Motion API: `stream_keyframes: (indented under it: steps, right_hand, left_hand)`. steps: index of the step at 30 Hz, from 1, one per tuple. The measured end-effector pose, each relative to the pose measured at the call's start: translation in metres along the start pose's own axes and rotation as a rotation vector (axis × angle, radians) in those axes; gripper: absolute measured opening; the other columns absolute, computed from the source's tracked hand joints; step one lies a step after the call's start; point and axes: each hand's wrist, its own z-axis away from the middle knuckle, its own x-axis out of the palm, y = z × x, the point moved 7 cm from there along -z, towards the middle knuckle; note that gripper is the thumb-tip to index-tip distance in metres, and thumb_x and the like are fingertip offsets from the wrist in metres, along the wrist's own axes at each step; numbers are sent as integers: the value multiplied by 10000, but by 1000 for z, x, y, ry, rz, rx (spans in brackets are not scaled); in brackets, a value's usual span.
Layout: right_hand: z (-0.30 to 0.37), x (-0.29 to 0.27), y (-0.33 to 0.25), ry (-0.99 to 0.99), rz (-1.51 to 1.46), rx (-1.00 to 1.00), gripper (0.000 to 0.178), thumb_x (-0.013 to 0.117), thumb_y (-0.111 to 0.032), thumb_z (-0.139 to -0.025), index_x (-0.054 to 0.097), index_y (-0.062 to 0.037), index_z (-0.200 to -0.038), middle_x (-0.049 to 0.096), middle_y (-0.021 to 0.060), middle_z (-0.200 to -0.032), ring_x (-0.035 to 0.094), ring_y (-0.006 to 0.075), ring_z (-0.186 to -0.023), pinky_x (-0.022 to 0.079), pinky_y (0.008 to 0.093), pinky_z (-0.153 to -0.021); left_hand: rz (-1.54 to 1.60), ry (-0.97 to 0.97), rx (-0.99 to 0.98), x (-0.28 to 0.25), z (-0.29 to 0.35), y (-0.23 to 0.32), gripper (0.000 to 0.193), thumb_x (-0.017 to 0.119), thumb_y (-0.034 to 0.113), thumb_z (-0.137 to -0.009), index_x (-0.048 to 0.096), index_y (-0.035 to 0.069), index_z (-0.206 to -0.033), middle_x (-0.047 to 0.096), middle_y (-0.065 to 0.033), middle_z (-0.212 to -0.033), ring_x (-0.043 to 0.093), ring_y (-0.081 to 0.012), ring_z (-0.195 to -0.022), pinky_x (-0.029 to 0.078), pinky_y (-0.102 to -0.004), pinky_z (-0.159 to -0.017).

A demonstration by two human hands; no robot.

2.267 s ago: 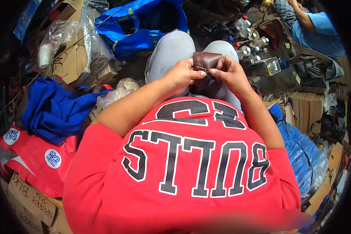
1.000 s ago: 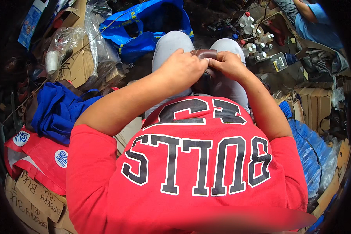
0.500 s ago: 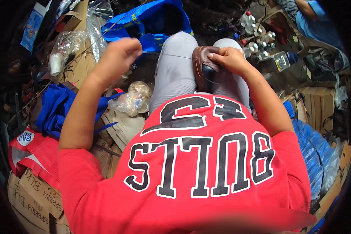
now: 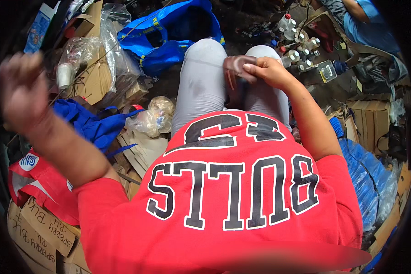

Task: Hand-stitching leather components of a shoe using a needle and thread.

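Observation:
My right hand (image 4: 266, 72) grips a brown leather piece (image 4: 240, 67) between my knees, thumb on top. It looks like a shoe upper and is slightly blurred; its lower part sinks into shadow between the grey trouser legs (image 4: 200, 82). Far out to the left, my left hand (image 4: 23, 89) is raised and smeared by motion. Its fingers look curled in, and whatever they may hold cannot be made out. Below that hand lies a bunched blue cloth bag (image 4: 89, 123).
Beyond my knees lies a large blue bag (image 4: 153, 55). Several bottles (image 4: 299, 45) stand at the far right, near another person's blue clothing (image 4: 370, 29). Cardboard (image 4: 93, 82), clear plastic (image 4: 116, 41) and a red bag (image 4: 43, 185) crowd the left; blue plastic sheeting (image 4: 363, 176) lies at right.
My left hand has swung from near the left knee far out to the left. My right hand keeps its grip on the brown leather piece, which has tilted and dipped slightly.

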Motion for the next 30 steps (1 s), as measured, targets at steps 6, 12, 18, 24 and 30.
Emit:
stream_keyframes:
  steps: [6, 12, 18, 24, 30]
  right_hand:
    - [22, -8, -14, -9, 367, -8, 400, 601, -480, -841, 689, -91, -813, 644, 54, -776, 559, 235, -910, 359, 397, -854]
    - [61, -48, 13, 252, 363, -57, 173, 713, -234, -730, 699, -99, -837, 567, 95, -810, 567, 281, -830, 443, 368, -732]
    - [86, -106, 72, 734, -701, -33, 187, 594, -203, -916, 634, -22, -939, 640, 25, -811, 570, 90, -694, 457, 215, -642]
    - [128, -178, 92, 834, -1358, -212, 149, 556, -47, -892, 607, 18, -1016, 647, 128, -943, 619, 216, -879, 495, 379, -878]
    - [181, -247, 137, 824, -1439, -312, 144, 551, -77, -912, 608, 9, -1012, 637, 124, -928, 605, 185, -805, 504, 351, -789]
  left_hand:
    - [-914, 317, -191, -21, 66, -45, 229, 550, 231, -939, 648, 28, -893, 560, -26, -764, 506, -102, -687, 422, -255, -689]
    - [-870, 93, -514, 34, 68, -214, 328, 603, 269, -888, 630, 17, -1096, 653, -103, -1009, 597, -150, -965, 451, -282, -859]
    - [44, 348, -932, 110, 90, -359, 364, 562, 348, -916, 483, 46, -1104, 593, -103, -1043, 603, -202, -911, 467, -350, -841]
    - [569, 298, -1140, 159, 90, -393, 355, 550, 362, -897, 607, 63, -1079, 658, -100, -1002, 619, -209, -922, 477, -386, -850]
    - [827, 197, -1125, 168, 87, -398, 402, 555, 279, -855, 560, 18, -1161, 634, -155, -1098, 616, -269, -979, 475, -411, -905]
